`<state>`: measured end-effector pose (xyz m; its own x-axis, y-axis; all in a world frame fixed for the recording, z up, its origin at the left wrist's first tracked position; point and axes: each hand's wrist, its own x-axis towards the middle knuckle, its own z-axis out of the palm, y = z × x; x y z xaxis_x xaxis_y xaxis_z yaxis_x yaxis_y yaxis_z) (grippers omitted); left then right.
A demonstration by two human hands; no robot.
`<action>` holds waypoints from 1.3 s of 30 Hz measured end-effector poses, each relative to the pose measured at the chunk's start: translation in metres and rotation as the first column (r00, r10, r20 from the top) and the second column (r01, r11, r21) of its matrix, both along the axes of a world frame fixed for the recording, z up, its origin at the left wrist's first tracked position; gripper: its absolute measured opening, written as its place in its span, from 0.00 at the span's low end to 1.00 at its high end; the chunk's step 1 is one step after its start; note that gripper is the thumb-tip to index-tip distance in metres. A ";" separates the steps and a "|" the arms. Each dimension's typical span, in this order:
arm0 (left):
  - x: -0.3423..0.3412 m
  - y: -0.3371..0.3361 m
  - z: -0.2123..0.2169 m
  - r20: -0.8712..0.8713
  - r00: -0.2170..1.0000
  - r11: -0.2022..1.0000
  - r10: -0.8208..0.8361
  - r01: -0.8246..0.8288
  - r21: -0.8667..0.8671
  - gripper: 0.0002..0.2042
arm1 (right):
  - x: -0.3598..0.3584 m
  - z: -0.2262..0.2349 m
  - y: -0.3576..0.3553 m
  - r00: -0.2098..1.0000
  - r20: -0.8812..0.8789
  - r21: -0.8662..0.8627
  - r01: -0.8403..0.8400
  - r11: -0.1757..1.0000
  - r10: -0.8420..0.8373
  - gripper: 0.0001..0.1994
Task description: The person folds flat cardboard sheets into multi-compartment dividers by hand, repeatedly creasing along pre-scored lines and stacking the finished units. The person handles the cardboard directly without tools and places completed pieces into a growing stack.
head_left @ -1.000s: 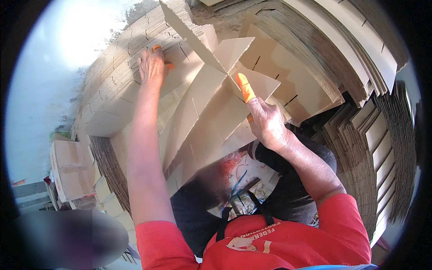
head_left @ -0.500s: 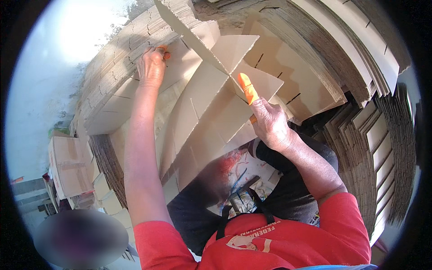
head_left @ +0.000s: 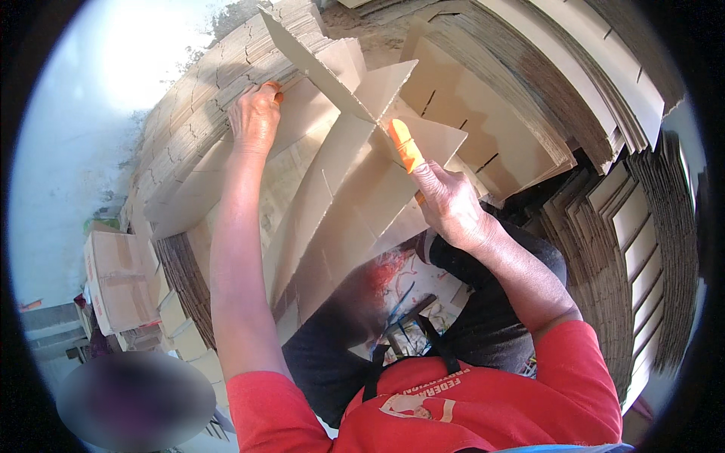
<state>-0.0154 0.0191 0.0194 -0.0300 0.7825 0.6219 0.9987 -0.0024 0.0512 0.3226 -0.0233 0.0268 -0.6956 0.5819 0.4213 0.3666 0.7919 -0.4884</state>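
Note:
Crossed cardboard divider strips [head_left: 355,181], slotted into one another, stand above my lap, tilted. My right hand [head_left: 451,198] grips them near the crossing; its thumb wears an orange finger cover [head_left: 405,146] and presses on the cardboard, while its other fingers are mostly hidden behind. At the far left, my left hand [head_left: 255,117] has its fingers curled over the top edge of a cardboard sheet [head_left: 204,185] at the front of a stack [head_left: 200,94]. An orange cover shows on a fingertip there too.
Slotted cardboard sheets [head_left: 483,113] lean in a stack at the far right. More stacked cardboard [head_left: 642,257] stands by my right arm. A closed carton [head_left: 117,279] sits at the left, near a pale wall [head_left: 68,174]. Coloured scraps [head_left: 408,336] lie between my legs.
My right hand and the crossed dividers have shifted slightly to the left. My left hand stays at the stack's edge, and the front sheet there has moved a little.

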 end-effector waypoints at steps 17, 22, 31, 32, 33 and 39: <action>0.015 -0.023 0.032 0.068 0.981 0.984 -0.181 0.180 0.012 0.10 | 0.007 0.010 -0.005 0.995 0.101 0.002 -0.023 1.000 0.023 0.33; 0.043 -0.036 0.044 0.138 0.943 0.953 -0.302 0.295 0.069 0.09 | 0.011 0.009 0.001 0.989 0.146 0.025 -0.029 0.999 0.025 0.29; 0.074 -0.071 0.085 0.387 0.916 0.979 -0.107 0.164 -0.119 0.10 | 0.027 0.062 -0.018 0.972 0.219 0.144 0.055 0.988 -0.086 0.26; 0.069 -0.075 0.080 0.385 0.917 0.974 -0.099 0.168 -0.152 0.11 | 0.029 0.071 -0.020 0.955 0.277 0.112 0.072 0.991 -0.101 0.25; 0.065 -0.078 0.076 0.382 0.919 0.968 -0.095 0.175 -0.179 0.13 | 0.031 0.069 -0.018 0.950 0.295 0.126 0.069 0.990 -0.104 0.24; 0.093 -0.125 0.079 0.511 0.857 0.964 -0.063 0.186 -0.192 0.17 | 0.043 -0.001 0.029 0.940 0.331 0.052 0.066 0.996 -0.079 0.22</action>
<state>0.0780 -0.1058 0.0980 -0.1793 0.9175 0.3550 0.8309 -0.0519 0.5539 0.3652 0.0058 0.0256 -0.7565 0.6236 0.1970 0.5599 0.7732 -0.2977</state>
